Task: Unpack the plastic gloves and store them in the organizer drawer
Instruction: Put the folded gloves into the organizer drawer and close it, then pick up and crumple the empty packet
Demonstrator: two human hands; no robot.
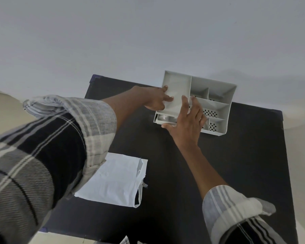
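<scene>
A white organizer (218, 88) with several open compartments stands at the far edge of a black table (236, 164). Its drawer (156, 121) sticks out a little at the near left, and shiny clear plastic gloves (166, 118) show inside it. My left hand (153, 98) grips the organizer's left wall, with the thumb over the rim. My right hand (187, 124) lies spread over the organizer's near side. Its thumb rests against the drawer front and its fingers reach over the dividers. The right hand hides part of the drawer.
A flat white packaging bag (113, 180) with a torn right edge lies on the near left of the table, partly under my left sleeve. A pale wall rises right behind the organizer. The table's right edge lies close to the organizer.
</scene>
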